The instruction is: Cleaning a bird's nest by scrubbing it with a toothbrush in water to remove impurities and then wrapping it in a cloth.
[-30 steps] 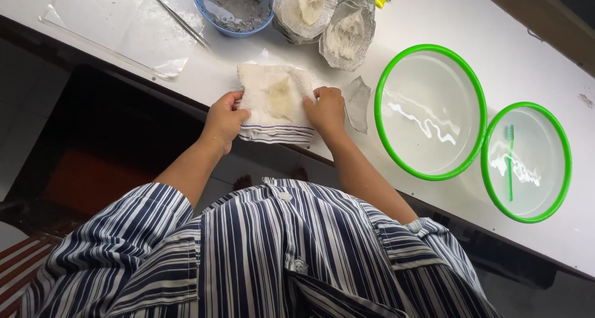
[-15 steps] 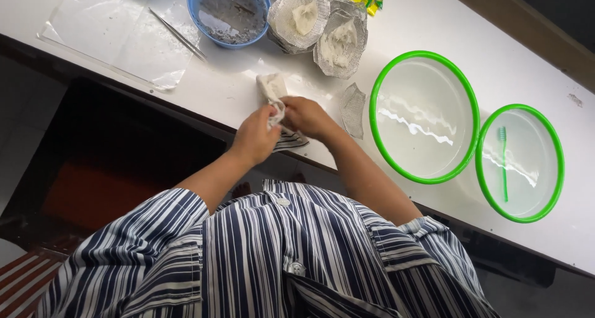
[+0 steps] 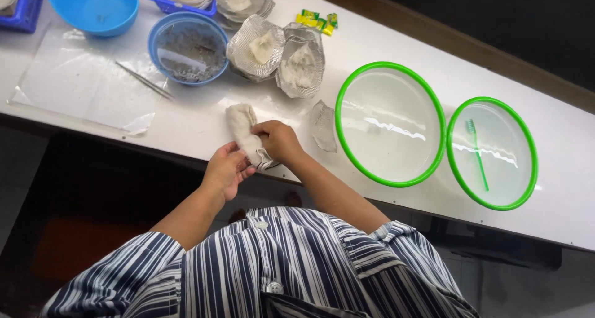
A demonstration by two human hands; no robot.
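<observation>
White surface [image 3: 198,123] runs along a dark floor, and at its near edge lies a rolled-up off-white cloth bundle [image 3: 243,132]. Left hand [image 3: 226,169] pinches the bundle's lower end; right hand [image 3: 280,141] is closed around its side. Just beside sit a green-rimmed clear round basin [image 3: 389,124] and a blue bowl of grey debris [image 3: 188,48]

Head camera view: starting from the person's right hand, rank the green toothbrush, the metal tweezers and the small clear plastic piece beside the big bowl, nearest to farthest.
1. Small clear plastic piece: just beside the right hand, toward the large green-rimmed bowl.
2. Metal tweezers: across the table on the clear sheet, on the left hand's side.
3. Green toothbrush: farthest, inside the smaller green-rimmed bowl.
</observation>
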